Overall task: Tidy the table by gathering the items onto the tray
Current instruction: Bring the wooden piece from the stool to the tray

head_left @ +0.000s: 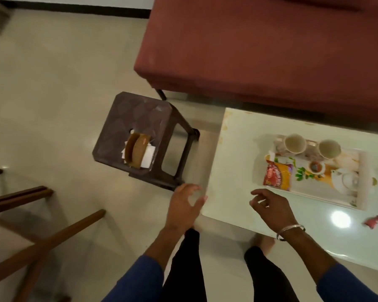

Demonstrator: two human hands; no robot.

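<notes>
Both hands empty, fingers loosely spread: left hand [184, 204] off table [231, 171] corner, right hand [271, 207] over it.

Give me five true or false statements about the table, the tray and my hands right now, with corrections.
1. Two cups stand on the tray. True.
2. The red packet lies on the stool. False: it lies on the tray; the stool carries a napkin holder.
3. The right hand holds the teapot. False: it hovers empty, and the teapot sits on the tray.
4. A small red wrapper lies on the table, off the tray. True.
5. The left hand holds nothing. True.
</notes>
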